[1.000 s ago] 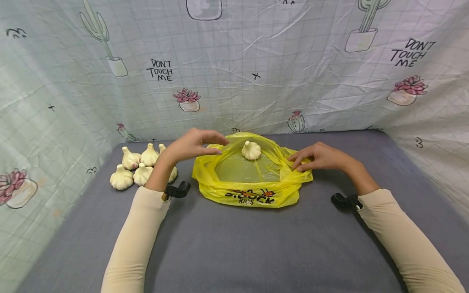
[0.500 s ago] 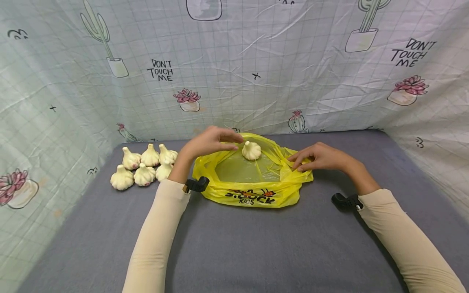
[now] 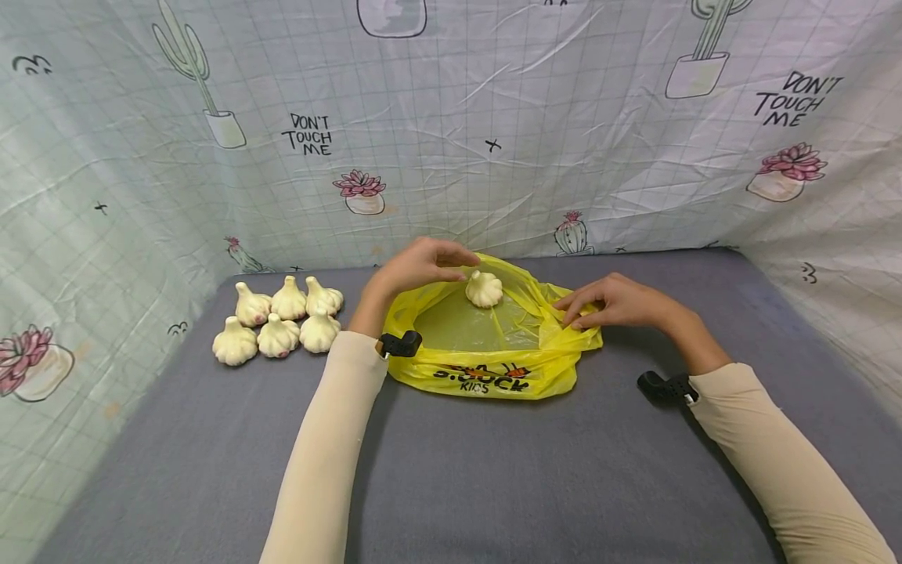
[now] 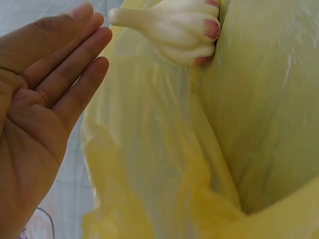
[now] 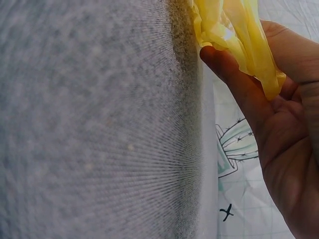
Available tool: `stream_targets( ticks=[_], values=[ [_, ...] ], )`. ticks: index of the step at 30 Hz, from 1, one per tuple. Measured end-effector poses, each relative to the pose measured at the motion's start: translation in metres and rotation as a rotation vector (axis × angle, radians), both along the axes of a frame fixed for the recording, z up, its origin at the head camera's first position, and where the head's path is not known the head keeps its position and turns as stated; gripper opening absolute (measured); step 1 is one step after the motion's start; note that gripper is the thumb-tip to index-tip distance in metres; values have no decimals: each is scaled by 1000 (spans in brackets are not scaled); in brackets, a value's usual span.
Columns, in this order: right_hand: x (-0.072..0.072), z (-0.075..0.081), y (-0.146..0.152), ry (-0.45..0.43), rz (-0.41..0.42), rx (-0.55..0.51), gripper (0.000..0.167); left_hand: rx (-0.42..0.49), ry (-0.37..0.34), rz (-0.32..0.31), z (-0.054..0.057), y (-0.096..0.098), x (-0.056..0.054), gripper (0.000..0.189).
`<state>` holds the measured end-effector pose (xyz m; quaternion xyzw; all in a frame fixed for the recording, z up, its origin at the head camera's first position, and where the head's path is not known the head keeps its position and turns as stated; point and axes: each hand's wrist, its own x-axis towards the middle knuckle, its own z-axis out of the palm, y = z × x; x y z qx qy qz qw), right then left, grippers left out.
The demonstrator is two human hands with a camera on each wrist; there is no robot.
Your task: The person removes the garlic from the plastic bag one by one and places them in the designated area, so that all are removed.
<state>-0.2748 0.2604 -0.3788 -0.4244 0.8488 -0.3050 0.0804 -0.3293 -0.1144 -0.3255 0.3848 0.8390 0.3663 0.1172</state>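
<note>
A yellow plastic bag (image 3: 486, 374) with black lettering lies with its mouth spread wide. Inside, by its back wall, sits one garlic bulb (image 3: 484, 290), its stem up. My left hand (image 3: 425, 265) reaches over the bag's left side, fingers extended and holding nothing. In the left wrist view its fingertips (image 4: 102, 35) are right at the stem of the garlic bulb (image 4: 174, 31). At the bag's right edge, my right hand (image 3: 615, 301) pinches the plastic between thumb and fingers. The right wrist view shows the gathered yellow plastic (image 5: 244, 40) in that grip.
Several more garlic bulbs (image 3: 278, 337) stand in two rows on the grey tabletop (image 3: 479, 478), left of the bag. A patterned cloth (image 3: 451, 117) hangs close behind the table and along its sides.
My left hand has moved right, from the bag's left edge to the bulb inside, uncovering the garlic rows on the left. The right hand keeps its hold on the bag.
</note>
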Motion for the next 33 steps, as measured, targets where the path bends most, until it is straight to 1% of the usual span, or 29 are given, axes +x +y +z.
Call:
stream_targets(
  ticks=[5,16,23,31,33],
  values=[
    [0,0,0,-5,11,5,15,24,-16,-25,-4,7,-6,32],
    [1,2,-2,-10,12,13,14,25,-85,-38,-15,14,-12,30],
    [-1,1,-2,-18,13,16,14,44,-74,-24,-22,15,-17,28],
    [0,1,-2,-17,4,24,14,30,-32,-12,-25,19,-17,26],
    [-1,0,-2,-16,5,27,14,45,-37,-17,-26,20,-16,24]
  ],
)
